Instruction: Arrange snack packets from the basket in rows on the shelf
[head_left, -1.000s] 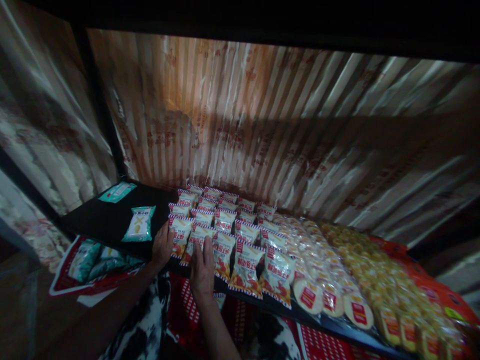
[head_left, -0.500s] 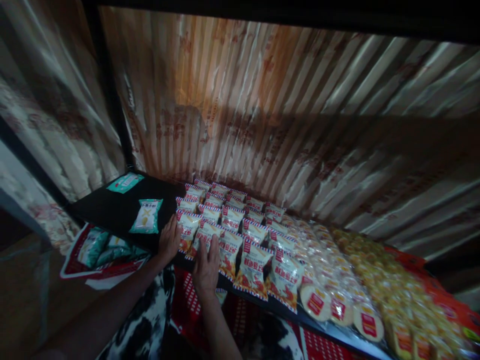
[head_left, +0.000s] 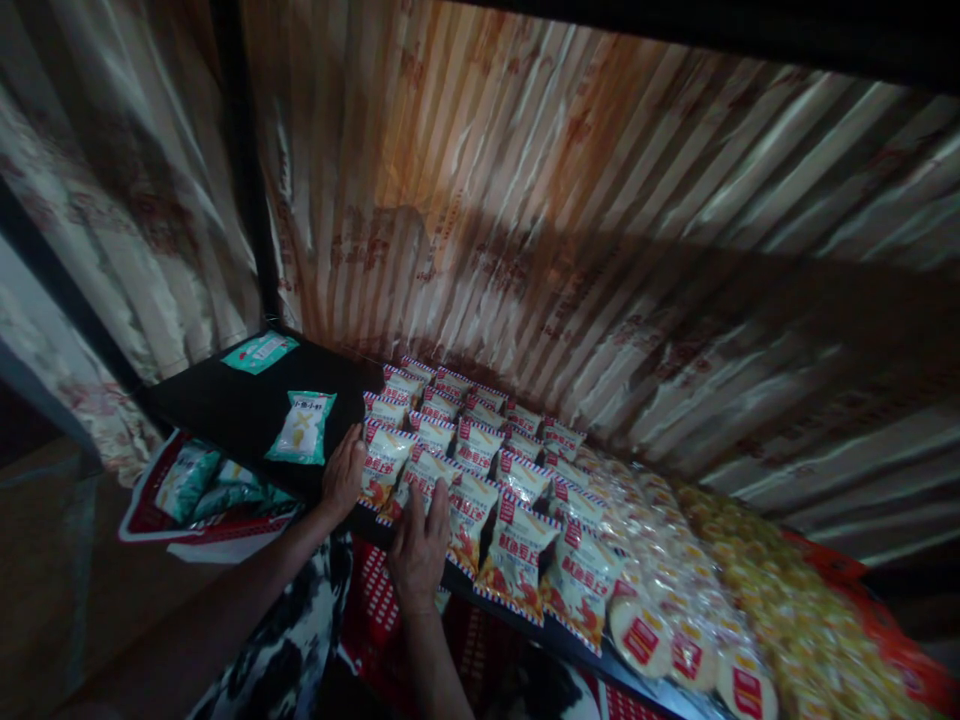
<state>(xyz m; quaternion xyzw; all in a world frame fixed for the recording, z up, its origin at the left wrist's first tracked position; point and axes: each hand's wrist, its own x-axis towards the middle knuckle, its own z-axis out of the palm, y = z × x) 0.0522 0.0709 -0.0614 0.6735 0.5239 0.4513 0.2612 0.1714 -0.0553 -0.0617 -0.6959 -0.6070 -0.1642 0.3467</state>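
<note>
The left hand point(head_left: 346, 478) rests at the left edge of the rows of white foil snack packets with red lettering and striped edges point(head_left: 514, 560), its fingers close together and fairly straight, alongside the leftmost front packet; its thumb cannot be made out. The right hand point(head_left: 421, 550) has its fingers extended and slightly parted, the tips at the front of the second packet, not closed around it. The packets stand in leaning rows on a black shelf point(head_left: 225, 420). To their left lie a teal-and-white snack packet point(head_left: 302, 428) and, farther back, a flat teal packet point(head_left: 261, 352). To their right are round pale wrapped cakes with red labels point(head_left: 640, 637), then yellow wrapped snacks point(head_left: 795, 620). A red plastic basket point(head_left: 139, 510) holding more teal packets point(head_left: 187, 480) sits below the shelf's left end.
</note>
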